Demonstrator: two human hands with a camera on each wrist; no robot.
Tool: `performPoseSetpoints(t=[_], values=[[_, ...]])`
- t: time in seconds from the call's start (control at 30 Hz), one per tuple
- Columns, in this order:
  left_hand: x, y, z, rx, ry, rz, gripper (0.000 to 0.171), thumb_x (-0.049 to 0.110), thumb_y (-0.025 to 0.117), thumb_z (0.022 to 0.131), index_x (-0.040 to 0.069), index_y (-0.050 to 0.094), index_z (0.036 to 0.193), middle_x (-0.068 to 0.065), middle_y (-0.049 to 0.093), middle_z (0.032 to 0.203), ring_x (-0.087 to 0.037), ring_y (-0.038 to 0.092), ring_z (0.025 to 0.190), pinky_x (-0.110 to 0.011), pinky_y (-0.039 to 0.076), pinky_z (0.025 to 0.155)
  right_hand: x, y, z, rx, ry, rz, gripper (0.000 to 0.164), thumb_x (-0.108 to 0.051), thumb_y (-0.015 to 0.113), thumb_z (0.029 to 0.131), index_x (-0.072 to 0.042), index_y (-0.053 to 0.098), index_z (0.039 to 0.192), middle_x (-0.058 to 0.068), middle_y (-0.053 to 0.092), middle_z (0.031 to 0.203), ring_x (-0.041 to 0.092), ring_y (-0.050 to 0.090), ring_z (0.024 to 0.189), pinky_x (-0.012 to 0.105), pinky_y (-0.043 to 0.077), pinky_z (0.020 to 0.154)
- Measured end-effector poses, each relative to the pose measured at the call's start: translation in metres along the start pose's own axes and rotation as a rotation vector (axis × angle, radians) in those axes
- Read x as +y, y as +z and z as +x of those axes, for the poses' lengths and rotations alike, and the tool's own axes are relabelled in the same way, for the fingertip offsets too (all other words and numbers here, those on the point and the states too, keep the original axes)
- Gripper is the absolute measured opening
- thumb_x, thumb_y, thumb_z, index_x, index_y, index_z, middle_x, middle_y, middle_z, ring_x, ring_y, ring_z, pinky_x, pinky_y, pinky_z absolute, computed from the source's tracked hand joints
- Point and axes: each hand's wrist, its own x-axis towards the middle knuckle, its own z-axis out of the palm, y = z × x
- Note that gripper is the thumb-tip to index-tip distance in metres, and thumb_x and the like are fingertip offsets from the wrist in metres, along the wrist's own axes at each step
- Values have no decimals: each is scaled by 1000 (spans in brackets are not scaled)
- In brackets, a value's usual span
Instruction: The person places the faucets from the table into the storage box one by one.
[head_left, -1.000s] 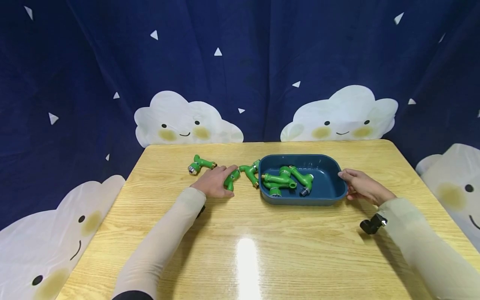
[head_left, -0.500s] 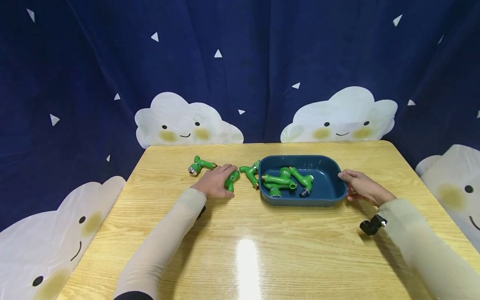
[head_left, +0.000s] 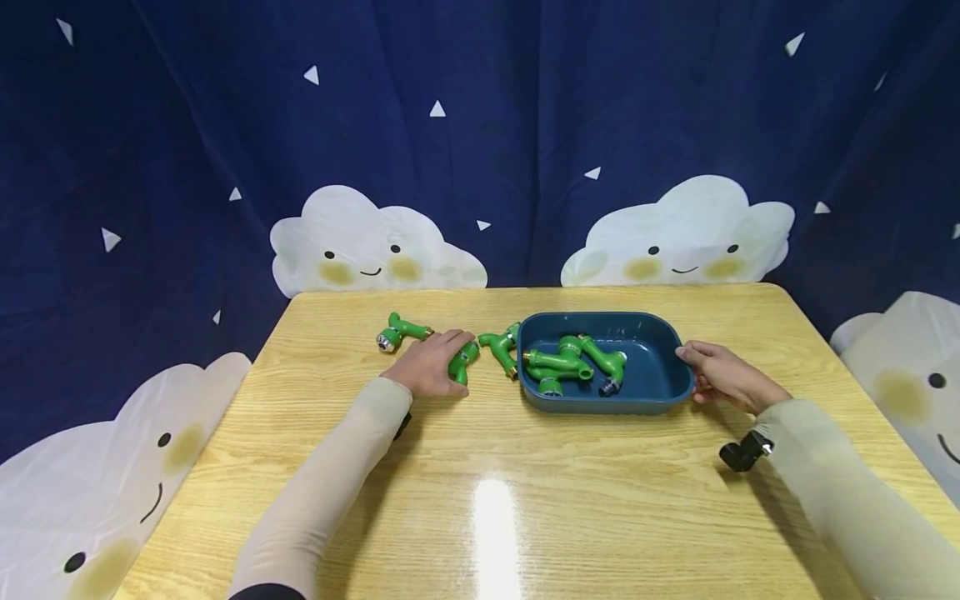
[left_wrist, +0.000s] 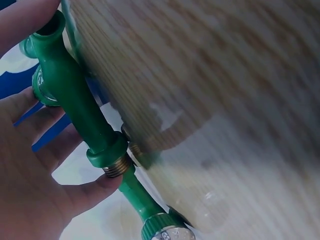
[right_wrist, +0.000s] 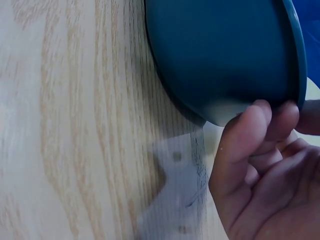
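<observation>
My left hand (head_left: 422, 365) grips a green plastic tap (head_left: 463, 360) on the table, left of a dark blue basin (head_left: 600, 406). In the left wrist view, the thumb lies at the mouth of the tap's spout and the fingers spread along its body. One fingertip meets the brass threaded end (left_wrist: 117, 167). My right hand (head_left: 729, 377) pinches the basin's right end, thumb at the rim and fingertips against the outer wall (right_wrist: 215, 65). Several green taps (head_left: 558, 362) lie in the basin's left half, piled partly over one another.
Another green tap (head_left: 502, 346) lies right against the basin's left side. One more tap (head_left: 403, 329) with a chrome end is beyond the left hand. The wooden table (head_left: 600, 500) ends at the back before a navy curtain (head_left: 480, 150) with cloud prints.
</observation>
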Motion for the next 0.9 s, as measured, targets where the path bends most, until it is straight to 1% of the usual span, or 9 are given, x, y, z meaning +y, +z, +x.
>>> performPoseSetpoints(t=[0.17,0.37,0.43,0.57,0.67,0.9], values=[[1,-1,-1,7,-1,-6,96,50,79,76,19,33,155,-4,39,158,-33,45,140,-55,45,107,0,0,0,0,0,-8,33,-39,35,108,-10,45,95,-6,47,68,7,53,59,24,54,59],[3,-4,-3,-3,-14,-18,96,51,80,76,20,34,155,-3,40,157,-34,45,140,-55,46,107,0,0,0,1,0,-15,33,-37,34,108,-9,45,95,-6,47,68,7,53,59,24,54,58],[3,-4,-4,1,-16,-24,97,50,80,75,20,35,155,-3,40,157,-35,44,141,-55,44,109,0,0,-1,0,-4,-16,33,-37,34,108,-8,45,95,-6,48,67,7,53,58,24,54,58],[3,-6,-4,20,-12,-27,98,49,81,74,18,35,155,-4,40,158,-37,43,142,-54,38,115,1,0,-1,-3,-6,-14,34,-37,34,108,-8,45,95,-5,49,67,7,53,58,23,54,58],[4,-7,-4,33,-10,-27,99,49,81,73,18,35,155,-5,40,158,-37,41,142,-54,36,117,1,0,0,-4,-4,-14,34,-38,34,108,-8,45,96,-5,50,68,7,53,59,23,54,58],[6,-11,-4,46,-9,-36,99,49,82,73,19,35,155,-5,39,158,-38,40,143,-57,40,113,0,0,0,-2,-8,-18,34,-38,34,108,-7,45,96,-5,51,68,8,54,58,23,53,58]])
